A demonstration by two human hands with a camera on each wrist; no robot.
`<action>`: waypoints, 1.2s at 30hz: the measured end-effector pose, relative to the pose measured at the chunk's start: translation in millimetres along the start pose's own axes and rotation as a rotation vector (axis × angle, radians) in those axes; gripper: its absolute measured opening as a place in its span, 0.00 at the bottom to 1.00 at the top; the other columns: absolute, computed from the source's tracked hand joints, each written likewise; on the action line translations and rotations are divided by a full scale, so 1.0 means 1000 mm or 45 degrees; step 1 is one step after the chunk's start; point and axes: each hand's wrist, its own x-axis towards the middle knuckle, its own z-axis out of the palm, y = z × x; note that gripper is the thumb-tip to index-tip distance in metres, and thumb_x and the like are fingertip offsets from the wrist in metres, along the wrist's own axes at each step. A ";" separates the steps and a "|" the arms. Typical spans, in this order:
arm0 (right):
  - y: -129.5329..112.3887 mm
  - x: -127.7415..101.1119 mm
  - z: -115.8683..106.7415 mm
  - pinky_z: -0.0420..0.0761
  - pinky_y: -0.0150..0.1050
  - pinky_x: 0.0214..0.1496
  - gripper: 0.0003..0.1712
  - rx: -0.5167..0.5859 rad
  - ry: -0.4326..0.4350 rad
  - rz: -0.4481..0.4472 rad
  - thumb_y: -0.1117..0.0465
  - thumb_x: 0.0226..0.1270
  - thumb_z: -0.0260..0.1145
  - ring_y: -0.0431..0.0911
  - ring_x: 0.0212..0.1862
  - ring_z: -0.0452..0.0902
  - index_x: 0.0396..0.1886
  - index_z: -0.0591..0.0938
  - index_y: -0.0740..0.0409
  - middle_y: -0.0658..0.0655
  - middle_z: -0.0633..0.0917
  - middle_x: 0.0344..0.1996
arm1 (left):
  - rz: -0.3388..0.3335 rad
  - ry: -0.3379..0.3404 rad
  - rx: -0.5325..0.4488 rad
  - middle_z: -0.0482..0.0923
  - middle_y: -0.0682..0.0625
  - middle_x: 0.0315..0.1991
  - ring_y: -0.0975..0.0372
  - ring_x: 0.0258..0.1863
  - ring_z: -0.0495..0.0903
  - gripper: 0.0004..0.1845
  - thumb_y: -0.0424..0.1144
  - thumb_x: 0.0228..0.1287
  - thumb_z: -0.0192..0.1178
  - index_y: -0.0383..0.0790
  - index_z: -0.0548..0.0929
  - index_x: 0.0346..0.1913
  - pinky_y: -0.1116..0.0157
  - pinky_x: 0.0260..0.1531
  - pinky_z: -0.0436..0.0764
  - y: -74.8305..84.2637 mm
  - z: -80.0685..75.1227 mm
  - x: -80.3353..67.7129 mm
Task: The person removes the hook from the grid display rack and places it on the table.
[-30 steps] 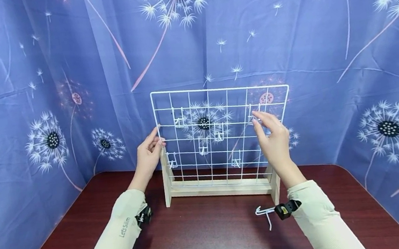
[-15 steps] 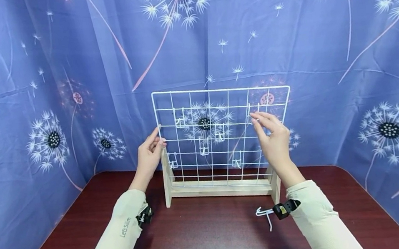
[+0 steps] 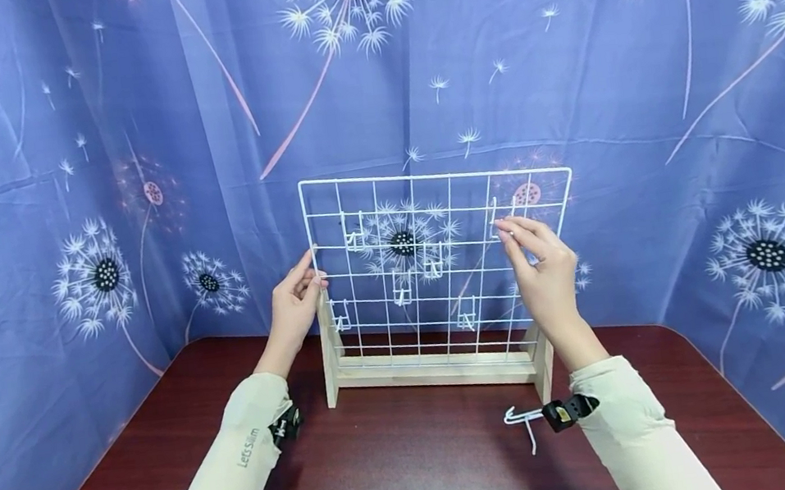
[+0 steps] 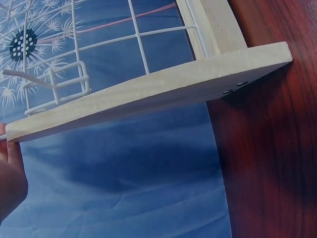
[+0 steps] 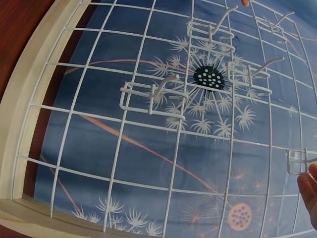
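White wire grid panel [image 3: 439,259] stands upright in a pale wooden base frame [image 3: 438,367] at the back of the dark red-brown table [image 3: 393,477], in front of the blue dandelion-print curtain [image 3: 639,80].

Left hand [image 3: 294,307] grips the panel's left edge wire, fingers curled round it, steadying. Right hand [image 3: 543,271] pinches a small white wire hook [image 3: 501,222] between thumb and fingertips at the panel's upper right, hook against the grid; can't tell whether it's seated.

Handling, my read: the hook is light, stiff, thin wire with a smooth coating, so slippery and easy to twist in the fingers. Best held by the clip loop end, prong left free. The panel is rigid but light and probably flexes and tips when pushed, hence the bracing hand on the edge.

Count: one panel, one wooden base. Hooks on the grid: five hanging free plus the one being pinched, six total. One more white wire hook [image 3: 521,420] lies loose on the table by the right wrist. Two hands, a black wrist camera on each.
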 end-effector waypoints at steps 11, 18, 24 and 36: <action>-0.001 -0.012 -0.006 0.75 0.24 0.51 0.09 -0.044 -0.063 -0.032 0.69 0.63 0.66 0.54 0.45 0.82 0.42 0.88 0.61 0.60 0.86 0.42 | -0.014 0.008 -0.007 0.76 0.26 0.41 0.61 0.36 0.81 0.26 0.21 0.66 0.51 0.30 0.67 0.67 0.79 0.34 0.78 -0.003 -0.002 -0.002; -0.001 -0.023 -0.008 0.75 0.23 0.49 0.10 -0.010 -0.079 -0.067 0.71 0.61 0.67 0.54 0.46 0.82 0.42 0.88 0.61 0.59 0.87 0.42 | 0.012 0.014 -0.001 0.76 0.25 0.40 0.62 0.35 0.81 0.26 0.20 0.66 0.51 0.30 0.68 0.67 0.79 0.33 0.78 -0.004 -0.001 -0.001; -0.002 -0.033 -0.011 0.75 0.21 0.51 0.12 0.015 -0.089 -0.091 0.74 0.59 0.67 0.54 0.45 0.82 0.42 0.88 0.61 0.59 0.86 0.42 | -0.011 0.016 -0.025 0.75 0.25 0.40 0.63 0.35 0.80 0.26 0.20 0.66 0.51 0.30 0.68 0.67 0.78 0.33 0.78 -0.004 -0.001 -0.001; -0.004 -0.048 -0.016 0.72 0.22 0.33 0.16 -0.029 -0.148 -0.161 0.75 0.56 0.69 0.52 0.43 0.82 0.44 0.88 0.59 0.58 0.86 0.42 | 0.007 0.003 -0.025 0.76 0.26 0.42 0.66 0.35 0.80 0.26 0.21 0.67 0.51 0.32 0.67 0.68 0.78 0.36 0.78 -0.005 0.000 0.001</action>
